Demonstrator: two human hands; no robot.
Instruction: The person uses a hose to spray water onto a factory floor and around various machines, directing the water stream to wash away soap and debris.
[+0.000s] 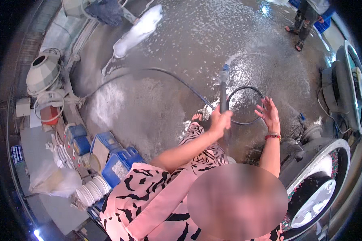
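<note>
My left hand [221,121] is wrapped round the grip of a grey spray wand [223,94] with a blue tip. The wand points away from me over the wet floor, and pale spray shows beyond its tip. A black hose [175,78] runs in from the left and makes a loop beside the wand. My right hand [269,115] is raised at the right edge of that loop, fingers spread, holding nothing. On that wrist sits a red beaded bracelet [272,136].
White foam [138,32] lies on the wet floor [136,104] ahead. Round machine tubs [342,150] stand at right. Blue jugs [122,150], a plastic bag [54,180] and a pale hopper-shaped machine [43,74] are at left. Another person [305,22] stands at the far right.
</note>
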